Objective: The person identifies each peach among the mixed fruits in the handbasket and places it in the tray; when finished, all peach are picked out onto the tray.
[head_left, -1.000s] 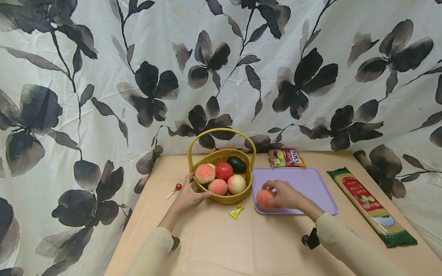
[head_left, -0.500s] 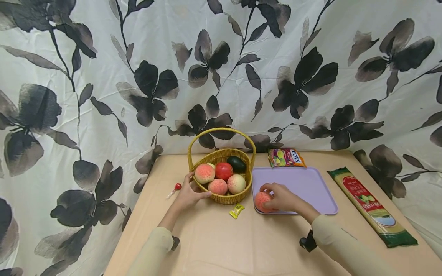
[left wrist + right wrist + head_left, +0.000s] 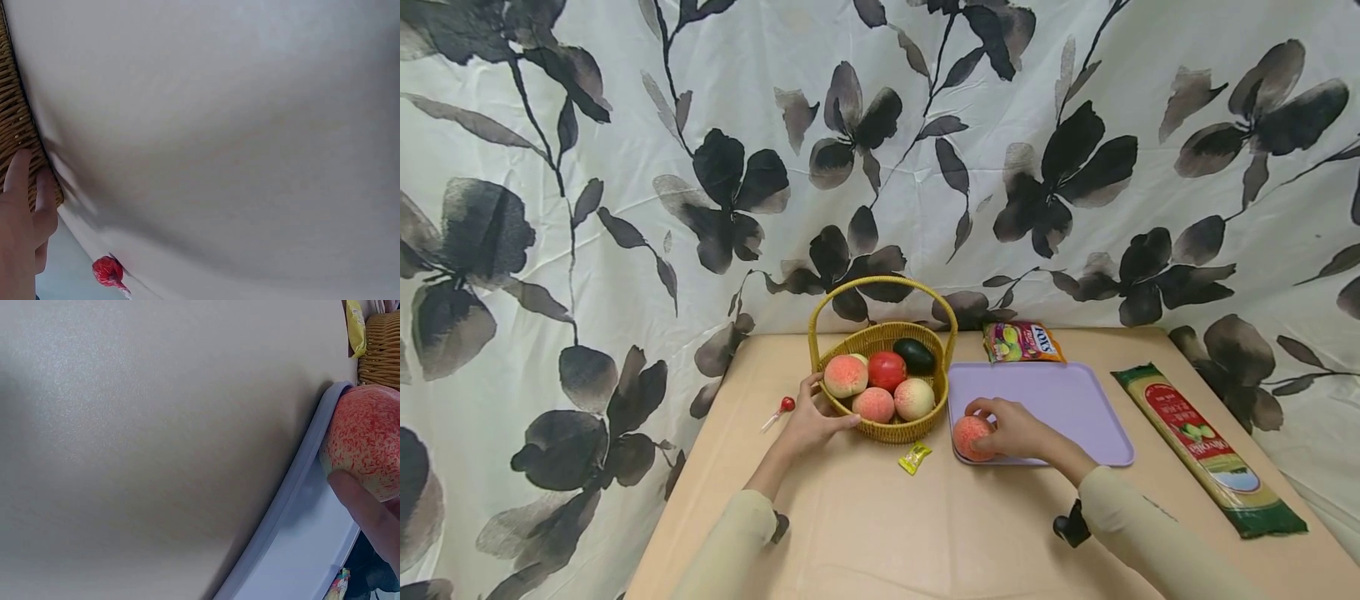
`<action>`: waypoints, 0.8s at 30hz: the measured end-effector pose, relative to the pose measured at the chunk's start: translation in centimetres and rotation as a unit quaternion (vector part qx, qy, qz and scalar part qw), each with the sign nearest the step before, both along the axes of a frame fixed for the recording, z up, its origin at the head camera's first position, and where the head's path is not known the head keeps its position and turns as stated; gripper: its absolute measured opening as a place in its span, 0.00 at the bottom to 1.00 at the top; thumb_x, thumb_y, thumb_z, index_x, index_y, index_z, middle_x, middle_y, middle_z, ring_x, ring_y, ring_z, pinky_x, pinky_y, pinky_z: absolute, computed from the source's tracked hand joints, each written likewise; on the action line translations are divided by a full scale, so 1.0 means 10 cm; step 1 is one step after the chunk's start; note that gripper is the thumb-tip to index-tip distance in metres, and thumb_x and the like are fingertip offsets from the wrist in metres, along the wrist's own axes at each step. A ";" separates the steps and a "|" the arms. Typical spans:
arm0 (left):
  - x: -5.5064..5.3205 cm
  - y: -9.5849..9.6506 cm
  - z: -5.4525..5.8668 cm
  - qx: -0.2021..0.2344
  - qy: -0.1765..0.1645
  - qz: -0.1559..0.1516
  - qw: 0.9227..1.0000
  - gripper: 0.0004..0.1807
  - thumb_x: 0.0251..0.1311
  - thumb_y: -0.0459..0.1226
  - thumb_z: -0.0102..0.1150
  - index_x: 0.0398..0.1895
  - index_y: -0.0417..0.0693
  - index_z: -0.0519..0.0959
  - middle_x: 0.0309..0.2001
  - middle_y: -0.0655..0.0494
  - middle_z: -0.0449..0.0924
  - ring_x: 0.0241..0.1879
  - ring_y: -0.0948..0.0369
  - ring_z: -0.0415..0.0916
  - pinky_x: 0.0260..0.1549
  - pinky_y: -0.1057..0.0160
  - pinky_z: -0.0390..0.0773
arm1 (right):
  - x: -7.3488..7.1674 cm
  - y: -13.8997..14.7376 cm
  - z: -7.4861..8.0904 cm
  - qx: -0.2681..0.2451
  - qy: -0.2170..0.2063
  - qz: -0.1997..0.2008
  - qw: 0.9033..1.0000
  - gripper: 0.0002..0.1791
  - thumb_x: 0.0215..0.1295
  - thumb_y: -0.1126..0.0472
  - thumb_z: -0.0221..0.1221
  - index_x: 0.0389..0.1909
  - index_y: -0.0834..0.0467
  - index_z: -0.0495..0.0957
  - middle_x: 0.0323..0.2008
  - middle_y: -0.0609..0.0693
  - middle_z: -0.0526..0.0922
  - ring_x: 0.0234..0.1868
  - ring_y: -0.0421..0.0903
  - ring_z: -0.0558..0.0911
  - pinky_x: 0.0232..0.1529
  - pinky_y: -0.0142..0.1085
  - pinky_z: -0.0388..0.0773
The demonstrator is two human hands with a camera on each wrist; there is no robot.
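Note:
My right hand point(image 3: 1011, 429) grips a red-pink peach point(image 3: 972, 437) at the front left corner of the lilac tray point(image 3: 1045, 392). In the right wrist view a fingertip presses the peach point(image 3: 369, 434) just inside the tray's raised rim point(image 3: 300, 462). My left hand point(image 3: 811, 423) holds the left side of a yellow wicker basket point(image 3: 904, 432), its thumb along the front. In the left wrist view, fingers point(image 3: 44, 194) lie against the woven wall. Inside the basket are several peaches point(image 3: 873, 406), a red round fruit point(image 3: 887, 372) and a dark green avocado-like fruit point(image 3: 914, 357).
A yellow wrapped candy point(image 3: 914, 457) lies before the basket, and a red lollipop point(image 3: 786, 405) left of it. Behind the tray is a FOX'S candy bag point(image 3: 1022, 342). A long green-and-gold packet point(image 3: 1206, 446) lies at the right. A floral cloth point(image 3: 955, 167) hangs behind the table.
My right hand has shifted slightly left with the peach, toward the tray's left corner, and then stayed there. The left hand and basket have not moved.

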State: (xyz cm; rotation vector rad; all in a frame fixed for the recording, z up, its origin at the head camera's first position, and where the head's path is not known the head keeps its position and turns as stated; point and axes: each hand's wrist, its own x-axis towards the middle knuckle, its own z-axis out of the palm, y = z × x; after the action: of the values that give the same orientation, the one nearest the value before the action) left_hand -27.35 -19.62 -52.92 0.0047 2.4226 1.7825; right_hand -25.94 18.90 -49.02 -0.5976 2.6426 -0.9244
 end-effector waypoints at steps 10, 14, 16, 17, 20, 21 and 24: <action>0.01 -0.02 -0.01 0.001 -0.001 -0.001 1.000 0.64 0.52 0.46 0.82 0.79 0.53 0.41 0.81 0.39 0.43 0.80 0.37 0.54 0.72 0.40 0.66 | 0.02 0.01 -0.02 -0.012 0.015 0.017 1.000 0.28 0.54 0.60 0.74 0.57 0.58 0.79 0.50 0.58 0.84 0.47 0.52 0.84 0.49 0.49 0.82; 0.01 -0.02 -0.03 0.003 -0.002 -0.001 1.000 0.64 0.52 0.45 0.82 0.79 0.53 0.41 0.80 0.38 0.43 0.80 0.37 0.54 0.72 0.40 0.66 | 0.03 0.03 -0.03 -0.010 0.029 0.024 0.999 0.31 0.52 0.59 0.76 0.58 0.60 0.79 0.50 0.59 0.83 0.47 0.52 0.83 0.48 0.48 0.81; 0.00 -0.02 -0.04 0.006 -0.001 -0.002 1.000 0.64 0.52 0.45 0.82 0.79 0.53 0.41 0.80 0.37 0.43 0.80 0.37 0.54 0.72 0.40 0.66 | 0.03 0.03 -0.04 -0.006 0.034 0.023 0.999 0.32 0.50 0.59 0.77 0.58 0.60 0.79 0.49 0.59 0.83 0.46 0.51 0.82 0.48 0.48 0.81; 0.00 -0.02 -0.05 0.007 -0.001 -0.004 1.000 0.64 0.52 0.44 0.82 0.79 0.53 0.40 0.81 0.37 0.43 0.79 0.36 0.54 0.72 0.40 0.66 | 0.02 0.04 -0.05 -0.004 0.039 0.025 0.999 0.32 0.50 0.59 0.77 0.57 0.60 0.79 0.49 0.59 0.83 0.45 0.51 0.82 0.47 0.47 0.81; 0.00 -0.02 -0.05 0.012 0.003 -0.006 1.000 0.64 0.52 0.44 0.82 0.79 0.52 0.40 0.80 0.36 0.43 0.79 0.36 0.55 0.72 0.40 0.67 | 0.01 0.04 -0.06 -0.004 0.043 0.026 0.999 0.31 0.50 0.59 0.77 0.57 0.59 0.79 0.47 0.57 0.83 0.44 0.49 0.82 0.45 0.45 0.80; 0.00 -0.02 -0.04 0.013 0.004 -0.006 1.000 0.64 0.52 0.44 0.82 0.79 0.52 0.41 0.80 0.36 0.43 0.79 0.36 0.55 0.72 0.40 0.67 | 0.01 0.04 -0.06 -0.004 0.045 0.029 0.999 0.31 0.49 0.59 0.77 0.56 0.60 0.79 0.46 0.57 0.83 0.43 0.49 0.82 0.45 0.45 0.80; 0.01 -0.02 -0.03 0.016 0.004 -0.007 1.000 0.63 0.53 0.44 0.82 0.79 0.53 0.41 0.80 0.37 0.43 0.79 0.37 0.55 0.71 0.41 0.67 | 0.00 0.04 -0.06 -0.005 0.044 0.029 0.999 0.32 0.49 0.60 0.77 0.56 0.60 0.79 0.46 0.57 0.83 0.43 0.49 0.82 0.45 0.44 0.80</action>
State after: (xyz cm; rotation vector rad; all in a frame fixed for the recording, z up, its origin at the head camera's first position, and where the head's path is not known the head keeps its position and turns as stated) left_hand -27.28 -19.83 -53.26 0.0324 2.3930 1.8181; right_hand -25.89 19.25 -49.57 -0.7309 2.6836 -0.9142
